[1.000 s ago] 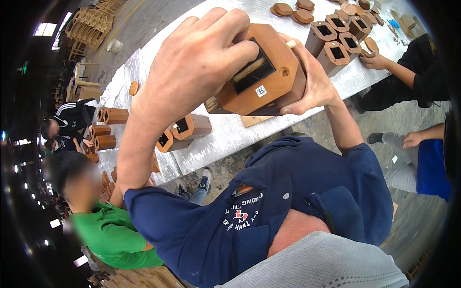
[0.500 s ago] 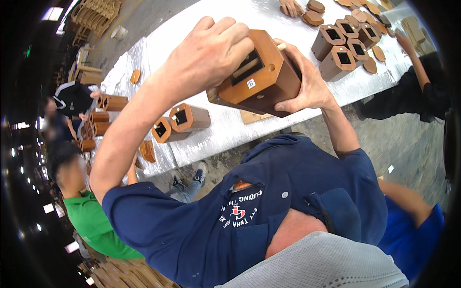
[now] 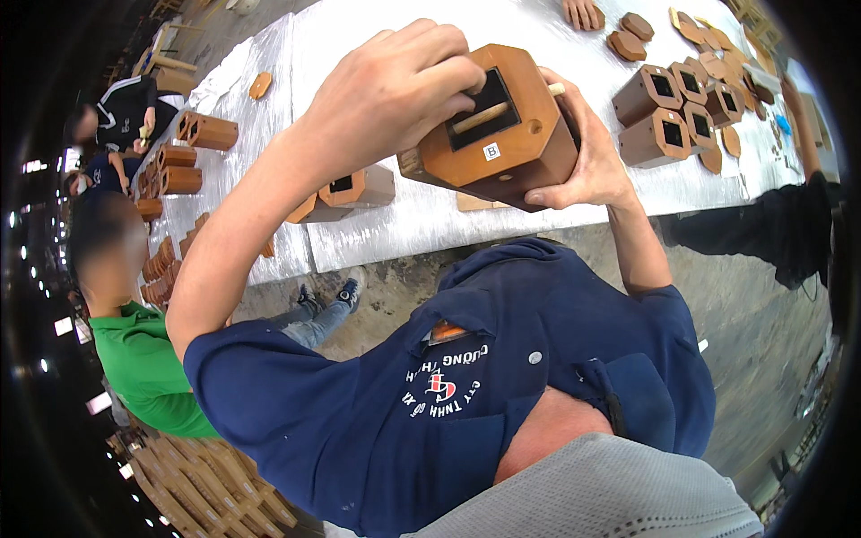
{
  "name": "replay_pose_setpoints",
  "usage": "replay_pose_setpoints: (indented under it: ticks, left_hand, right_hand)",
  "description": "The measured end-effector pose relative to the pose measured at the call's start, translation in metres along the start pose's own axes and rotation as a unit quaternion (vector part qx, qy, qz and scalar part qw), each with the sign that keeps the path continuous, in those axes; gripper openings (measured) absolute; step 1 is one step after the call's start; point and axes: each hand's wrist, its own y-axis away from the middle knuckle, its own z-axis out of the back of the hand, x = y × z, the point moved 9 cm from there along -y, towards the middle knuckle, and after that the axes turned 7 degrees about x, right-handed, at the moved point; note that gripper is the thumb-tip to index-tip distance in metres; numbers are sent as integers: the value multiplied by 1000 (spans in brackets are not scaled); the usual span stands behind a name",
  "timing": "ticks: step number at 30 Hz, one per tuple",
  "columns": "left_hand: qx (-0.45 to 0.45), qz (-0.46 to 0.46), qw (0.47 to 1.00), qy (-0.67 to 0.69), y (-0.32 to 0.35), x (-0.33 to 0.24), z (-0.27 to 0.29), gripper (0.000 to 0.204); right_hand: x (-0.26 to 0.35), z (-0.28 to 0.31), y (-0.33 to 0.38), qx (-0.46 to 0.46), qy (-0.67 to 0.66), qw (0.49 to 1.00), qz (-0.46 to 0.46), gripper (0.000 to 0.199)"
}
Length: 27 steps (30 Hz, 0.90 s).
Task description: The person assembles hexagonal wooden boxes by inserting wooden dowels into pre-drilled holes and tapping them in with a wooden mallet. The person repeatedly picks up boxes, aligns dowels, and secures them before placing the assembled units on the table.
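Observation:
A brown wooden octagonal box [image 3: 529, 94] is held up above the table, tilted, with its square dark opening facing me. My right hand [image 3: 587, 161] grips its right side, thumb underneath and fingers behind. A pale wooden dowel [image 3: 484, 119] lies slantwise across the opening. My left hand [image 3: 399, 81] is closed at the opening's left edge, with its fingertips pinching the dowel's end; the thumb is hidden. A short light peg [image 3: 557, 90] sticks out of the box's upper right side, beside my right fingers. A small white label sits on the front face.
Several similar boxes [image 3: 655, 139] stand at the right of the plastic-covered table [image 3: 350, 238], with octagonal wooden pieces [image 3: 708, 67] beyond. More boxes [image 3: 211, 133] are at the left, near a person in green [image 3: 148, 359]. Another person's hand [image 3: 583, 13] is at the far edge.
The box has tilted slightly and shifted right and up in view. More of the dowel shows in the opening. My left fingers have moved toward the opening's left edge.

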Motion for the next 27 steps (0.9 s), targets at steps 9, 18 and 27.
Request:
replay_pose_setpoints:
  ticks: [9, 18, 27]
  left_hand:
    - [11, 21, 986, -163, -1, -9, -2, 22]
    - [161, 73, 965, -192, 0, 1, -3, 73]
    - [79, 38, 994, -70, 40, 3, -13, 25]
  right_hand:
    - [8, -1, -13, -6, -2, 1000, 13, 116]
    - [15, -7, -25, -10, 36, 998, 56, 114]
    - [0, -36, -33, 48, -14, 998, 48, 112]
